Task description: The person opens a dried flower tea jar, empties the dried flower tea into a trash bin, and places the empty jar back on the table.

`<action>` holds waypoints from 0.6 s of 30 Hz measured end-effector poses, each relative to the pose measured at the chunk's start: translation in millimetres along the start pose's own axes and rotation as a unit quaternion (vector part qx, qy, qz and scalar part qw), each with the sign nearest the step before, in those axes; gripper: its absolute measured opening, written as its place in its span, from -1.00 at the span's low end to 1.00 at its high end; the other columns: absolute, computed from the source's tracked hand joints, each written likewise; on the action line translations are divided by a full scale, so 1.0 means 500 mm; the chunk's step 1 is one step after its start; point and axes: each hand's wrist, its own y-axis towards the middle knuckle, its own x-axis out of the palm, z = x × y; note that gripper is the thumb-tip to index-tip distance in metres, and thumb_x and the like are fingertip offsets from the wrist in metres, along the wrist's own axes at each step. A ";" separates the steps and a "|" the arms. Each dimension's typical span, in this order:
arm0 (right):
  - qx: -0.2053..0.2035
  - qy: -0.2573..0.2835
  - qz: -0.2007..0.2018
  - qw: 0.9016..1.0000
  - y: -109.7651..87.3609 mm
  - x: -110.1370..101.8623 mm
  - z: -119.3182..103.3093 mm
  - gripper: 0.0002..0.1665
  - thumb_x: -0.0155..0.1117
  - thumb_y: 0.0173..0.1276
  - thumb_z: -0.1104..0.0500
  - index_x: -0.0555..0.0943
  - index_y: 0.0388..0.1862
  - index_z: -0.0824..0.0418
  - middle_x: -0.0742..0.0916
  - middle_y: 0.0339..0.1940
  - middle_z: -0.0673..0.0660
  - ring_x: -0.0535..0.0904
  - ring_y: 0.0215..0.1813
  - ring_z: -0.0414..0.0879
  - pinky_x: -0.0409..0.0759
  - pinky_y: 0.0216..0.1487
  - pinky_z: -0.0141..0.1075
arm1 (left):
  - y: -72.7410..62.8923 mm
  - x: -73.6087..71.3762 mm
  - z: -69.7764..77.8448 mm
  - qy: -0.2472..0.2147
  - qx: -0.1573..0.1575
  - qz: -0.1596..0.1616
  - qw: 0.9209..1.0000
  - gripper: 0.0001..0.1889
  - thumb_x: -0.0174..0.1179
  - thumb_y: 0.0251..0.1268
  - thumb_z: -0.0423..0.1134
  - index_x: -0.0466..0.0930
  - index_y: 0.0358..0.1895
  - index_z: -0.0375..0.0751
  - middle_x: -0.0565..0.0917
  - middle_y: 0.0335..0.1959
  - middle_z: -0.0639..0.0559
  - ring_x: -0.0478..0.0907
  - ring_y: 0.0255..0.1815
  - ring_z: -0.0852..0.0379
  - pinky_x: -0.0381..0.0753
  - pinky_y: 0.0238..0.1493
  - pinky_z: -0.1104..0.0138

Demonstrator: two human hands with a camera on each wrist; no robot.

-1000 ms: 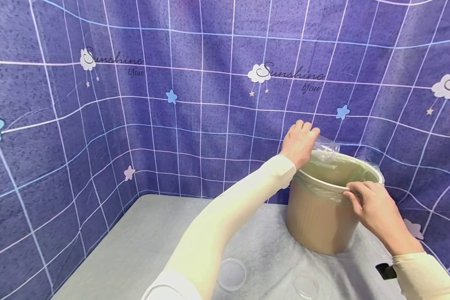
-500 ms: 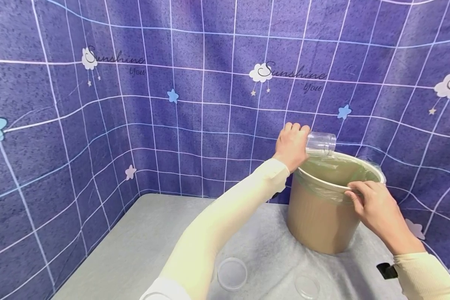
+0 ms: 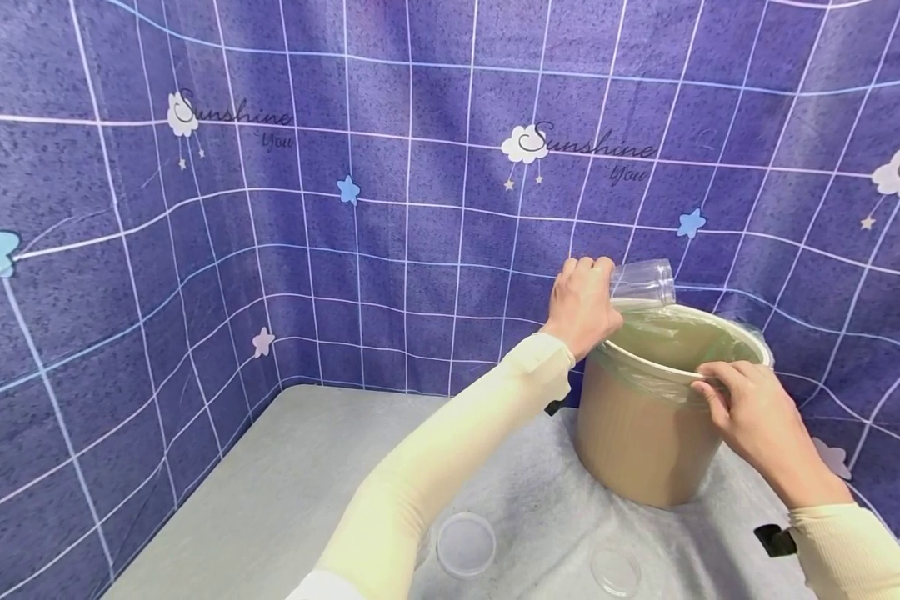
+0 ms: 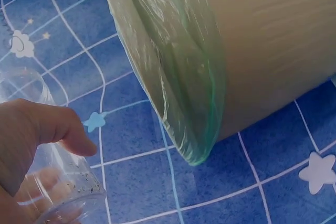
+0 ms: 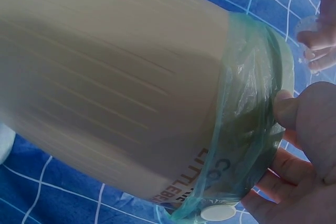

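My left hand [image 3: 581, 307] grips a clear plastic jar [image 3: 643, 282], lying nearly level on its side. Its mouth points right, just above the back left rim of a tan trash can [image 3: 645, 450]. In the left wrist view, small dark specks cling inside the jar [image 4: 79, 177] near its base. A thin greenish bag [image 5: 252, 93] lines the can and folds over its rim. My right hand [image 3: 757, 425] pinches the can's near right rim, thumb outside and fingers over the edge. The bottom of the can's inside is hidden.
Two clear round lids lie on the grey cloth [image 3: 360, 442]: one lid [image 3: 466, 546] beside my left forearm, another lid [image 3: 615, 572] near the front edge. A blue grid-patterned curtain [image 3: 420, 208] hangs close behind the can.
My left hand has shifted slightly left and down, and the jar has turned from mouth-down tilt to nearly level. My right hand stays on the rim.
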 end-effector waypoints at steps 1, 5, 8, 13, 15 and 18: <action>0.001 0.000 -0.001 1.000 0.000 0.000 0.000 -0.66 0.54 0.00 0.41 0.67 -0.19 0.34 0.70 -0.32 0.35 0.58 -0.20 0.38 0.44 -0.07 0.20 | -0.003 -0.001 0.000 -0.006 -0.006 -0.005 1.000 -0.52 0.42 -0.13 -0.18 0.63 0.01 -0.04 0.69 -0.13 0.09 0.55 -0.07 0.08 0.54 0.02 0.30; 0.007 0.002 -0.003 1.000 0.002 -0.001 -0.002 -0.67 0.54 0.02 0.41 0.68 -0.20 0.34 0.71 -0.31 0.36 0.58 -0.17 0.39 0.43 -0.06 0.21 | -0.012 -0.005 -0.002 -0.039 -0.032 -0.020 0.999 -0.44 0.44 -0.14 -0.15 0.63 0.10 -0.03 0.68 -0.08 0.11 0.54 -0.01 0.10 0.52 0.09 0.34; 0.012 0.001 -0.005 1.000 0.002 -0.002 -0.003 -0.68 0.54 0.03 0.41 0.68 -0.20 0.33 0.71 -0.30 0.36 0.58 -0.16 0.39 0.43 -0.06 0.22 | -0.018 -0.008 -0.003 -0.061 -0.047 -0.024 0.997 -0.45 0.45 -0.15 -0.13 0.64 0.07 -0.02 0.66 -0.10 0.12 0.54 -0.01 0.12 0.51 0.08 0.35; 0.013 0.001 -0.007 1.000 0.003 -0.002 -0.004 -0.68 0.54 0.03 0.40 0.68 -0.20 0.33 0.71 -0.31 0.36 0.58 -0.17 0.38 0.43 -0.08 0.21 | -0.029 -0.011 -0.005 -0.077 -0.061 -0.022 0.995 -0.46 0.48 -0.17 -0.09 0.65 0.04 -0.02 0.66 -0.15 0.13 0.54 -0.05 0.13 0.51 0.03 0.35; 0.013 0.001 -0.007 1.000 0.004 -0.002 -0.005 -0.68 0.54 0.03 0.40 0.68 -0.20 0.33 0.71 -0.31 0.36 0.58 -0.18 0.38 0.43 -0.08 0.21 | -0.033 -0.011 -0.005 -0.081 -0.065 -0.023 0.994 -0.44 0.49 -0.17 -0.08 0.65 0.05 -0.02 0.67 -0.14 0.13 0.54 -0.05 0.13 0.50 0.04 0.36; 0.013 0.002 -0.006 1.000 0.004 -0.002 -0.005 -0.68 0.54 0.03 0.41 0.68 -0.20 0.33 0.71 -0.31 0.36 0.58 -0.18 0.38 0.43 -0.08 0.21 | -0.040 -0.011 -0.005 -0.087 -0.070 -0.026 0.993 -0.42 0.51 -0.18 -0.06 0.65 0.06 -0.02 0.68 -0.11 0.13 0.54 -0.04 0.14 0.50 0.05 0.37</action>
